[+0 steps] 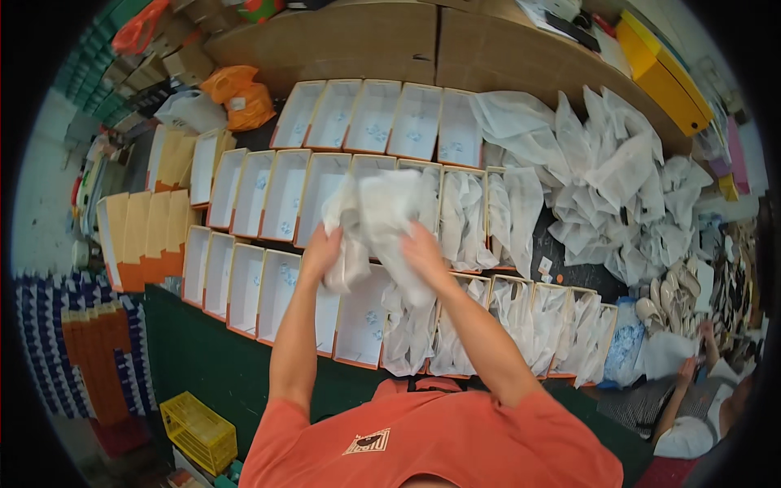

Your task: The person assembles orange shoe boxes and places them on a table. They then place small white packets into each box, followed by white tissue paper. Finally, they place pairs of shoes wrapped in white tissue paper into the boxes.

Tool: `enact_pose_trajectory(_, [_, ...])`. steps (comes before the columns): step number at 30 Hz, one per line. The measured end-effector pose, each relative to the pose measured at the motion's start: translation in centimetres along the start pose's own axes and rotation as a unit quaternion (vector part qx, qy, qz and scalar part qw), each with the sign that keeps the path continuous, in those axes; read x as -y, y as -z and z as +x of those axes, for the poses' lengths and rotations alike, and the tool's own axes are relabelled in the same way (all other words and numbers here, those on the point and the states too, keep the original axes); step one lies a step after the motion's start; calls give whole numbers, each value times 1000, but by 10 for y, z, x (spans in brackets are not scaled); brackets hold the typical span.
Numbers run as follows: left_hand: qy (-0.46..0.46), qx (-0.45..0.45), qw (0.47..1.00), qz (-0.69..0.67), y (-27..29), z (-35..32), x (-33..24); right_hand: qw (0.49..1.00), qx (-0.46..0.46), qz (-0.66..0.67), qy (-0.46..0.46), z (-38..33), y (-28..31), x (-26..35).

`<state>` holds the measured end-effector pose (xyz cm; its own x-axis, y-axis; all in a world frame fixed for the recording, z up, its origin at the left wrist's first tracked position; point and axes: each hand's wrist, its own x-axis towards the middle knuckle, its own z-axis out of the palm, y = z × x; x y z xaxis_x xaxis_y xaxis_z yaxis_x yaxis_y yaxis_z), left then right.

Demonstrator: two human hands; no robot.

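Observation:
Both my hands hang over the middle row of open shoe boxes. My left hand is closed on a white shoe bag, whose bulky contents are hidden. My right hand grips a second white shoe bag, which droops toward the front row. Motion blurs both bags. Beneath them lie an open shoe box of the middle row and a shoe box of the front row, both without bags. To the right, several boxes hold filled white bags, with more filled bags in the front row.
A large heap of white bags covers the table's right side, beyond which lie loose shoes. Stacked boxes and an orange plastic bag stand left. A yellow crate sits low left. At far right another person's arm shows.

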<state>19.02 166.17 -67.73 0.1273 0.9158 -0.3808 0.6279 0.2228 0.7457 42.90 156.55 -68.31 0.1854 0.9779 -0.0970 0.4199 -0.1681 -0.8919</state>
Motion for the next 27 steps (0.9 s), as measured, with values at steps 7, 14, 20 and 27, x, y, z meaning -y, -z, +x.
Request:
enact_pose_trajectory(7, [-391, -48, 796, 460, -64, 82, 69, 978, -7, 81, 192, -5, 14, 103])
enact_pose_trajectory(14, [-251, -128, 909, 307, -103, 43, 5, 818, -571, -29, -69, 4, 288, -123])
enact_pose_trajectory(20, [-261, -11, 962, -74, -241, -38, -169, 891, -424, 31, -157, 64, 459, -196])
enact_pose_trajectory(27, [189, 291, 807, -478, -389, -85, -269, 972, -182, 134, -66, -55, 448, -207])
